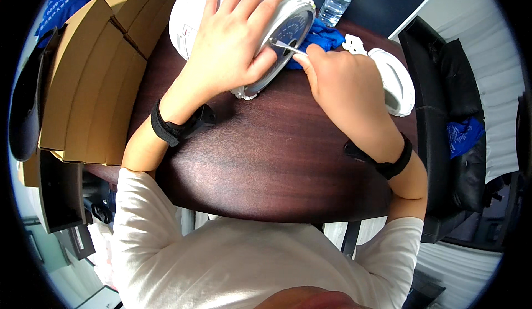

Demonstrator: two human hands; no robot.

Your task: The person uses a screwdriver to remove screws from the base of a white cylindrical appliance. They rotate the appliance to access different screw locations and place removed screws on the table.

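Note:
A rounded white appliance (185,18) lies on its side at the back of the table, its grey-blue, disc-like face (299,27) turned to the right. My left hand (235,46) rests on the white shell with fingers stretched and spread, its thumb by the face's rim. My right hand (349,82) is closed around a slim silvery metal tool (288,47). The tool's far end meets the face close to the left thumb; its exact tip shape is hard to make out. Most of the tool's grip end is hidden in my fingers.
Right of the appliance lie a white oval ring-shaped part (409,85) and a small white piece (353,44). Behind are blue cloth (327,36) and a water bottle (339,1). Cardboard boxes (94,82) line the left of the dark wooden table (266,159); a black sofa (438,120) stands right.

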